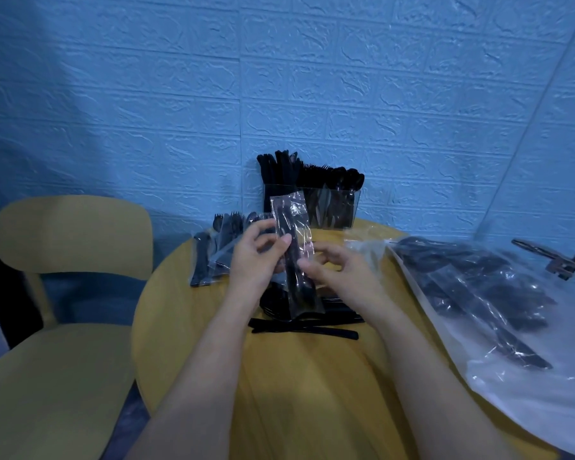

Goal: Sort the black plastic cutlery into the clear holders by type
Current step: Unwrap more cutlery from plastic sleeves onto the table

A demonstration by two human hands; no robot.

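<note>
Hands on wrapped cutlery
Left hand [258,250] and right hand [337,265] both pinched a clear plastic sleeve of black cutlery [294,250]; clear holders [332,207] stood beyond them.

No readable text, label, brand, number or sign anywhere in view. Only a small dark mark near the top of the clear wrapper [291,254], too blurred to make out.
</note>
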